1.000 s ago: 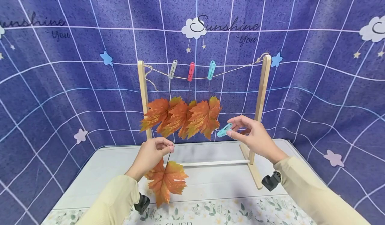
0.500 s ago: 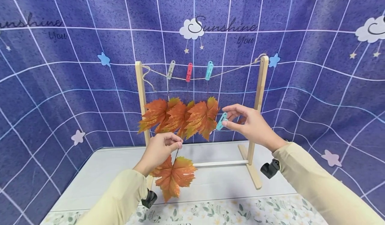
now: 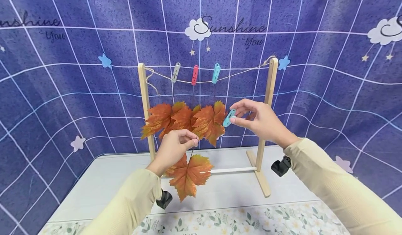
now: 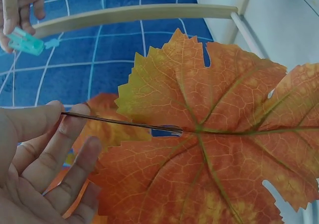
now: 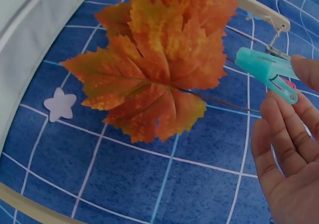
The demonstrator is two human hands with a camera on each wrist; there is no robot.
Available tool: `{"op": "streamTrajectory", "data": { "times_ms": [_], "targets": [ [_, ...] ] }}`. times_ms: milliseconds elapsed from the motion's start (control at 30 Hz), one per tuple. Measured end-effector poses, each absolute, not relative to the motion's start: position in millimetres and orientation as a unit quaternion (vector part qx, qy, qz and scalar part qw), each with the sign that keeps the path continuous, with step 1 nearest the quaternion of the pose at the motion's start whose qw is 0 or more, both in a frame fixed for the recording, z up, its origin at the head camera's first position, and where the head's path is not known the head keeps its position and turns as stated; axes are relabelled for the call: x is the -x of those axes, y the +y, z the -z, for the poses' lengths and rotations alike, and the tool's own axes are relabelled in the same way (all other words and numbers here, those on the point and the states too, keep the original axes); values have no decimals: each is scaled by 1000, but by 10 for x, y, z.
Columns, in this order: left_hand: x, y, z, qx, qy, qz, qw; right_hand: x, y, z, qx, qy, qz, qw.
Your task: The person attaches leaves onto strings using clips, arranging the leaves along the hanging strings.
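My left hand (image 3: 177, 147) pinches the thin dark stem of an orange maple leaf (image 3: 190, 175); the leaf hangs below the fingers, in front of the rack. In the left wrist view the stem (image 4: 114, 122) runs from thumb and fingertips to the leaf. Thumb and fingers of my right hand (image 3: 262, 121) pinch a turquoise clothespin (image 3: 229, 118), right of the hanging leaves. Three clothespins, grey (image 3: 176, 72), red (image 3: 195, 75) and turquoise (image 3: 216, 73), sit on the twine (image 3: 238, 75). Maple leaves (image 3: 209, 121) hang from them by their stems, overlapping each other.
A wooden rack has a left post (image 3: 144, 98), a right post (image 3: 269, 98) with a foot (image 3: 263, 184), and a low white crossbar (image 3: 233, 170). It stands on a white table (image 3: 103, 179) with a floral front strip. A blue gridded curtain (image 3: 78, 88) surrounds it.
My left hand has moved up and right with the leaf. My right hand has risen and shifted slightly left, and its clothespin has tilted more upright.
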State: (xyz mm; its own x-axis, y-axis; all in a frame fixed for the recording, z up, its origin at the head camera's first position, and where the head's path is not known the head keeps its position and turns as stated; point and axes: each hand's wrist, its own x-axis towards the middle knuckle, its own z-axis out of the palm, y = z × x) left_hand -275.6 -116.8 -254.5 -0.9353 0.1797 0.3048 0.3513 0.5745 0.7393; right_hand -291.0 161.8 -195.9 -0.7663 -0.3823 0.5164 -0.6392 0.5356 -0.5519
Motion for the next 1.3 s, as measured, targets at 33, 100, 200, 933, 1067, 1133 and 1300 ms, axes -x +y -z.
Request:
{"op": "streamTrajectory", "data": {
  "times_ms": [33, 100, 200, 933, 1067, 1133, 1300],
  "targets": [
    [2761, -1137, 2531, 154, -881, 437, 99, 2916, 1625, 1939, -298, -861, -375, 172],
    [2771, -1075, 2515, 157, -878, 442, 98, 2928, 1639, 1902, -299, -863, -370, 171],
    [2777, -983, 2509, 157, -876, 446, 96, 2950, 1664, 1863, -300, -867, -361, 168],
    [2963, -480, 2296, 190, -850, 475, 125, 3036, 1825, 1563, -296, -843, -391, 222],
    [2997, -410, 2276, 195, -847, 473, 143, 3055, 1857, 1531, -292, -846, -384, 227],
    [3004, -379, 2268, 194, -843, 479, 148, 3067, 1868, 1518, -291, -847, -381, 228],
    [3035, -307, 2256, 185, -838, 487, 162, 3103, 1889, 1467, -283, -848, -380, 236]
  ]
}}
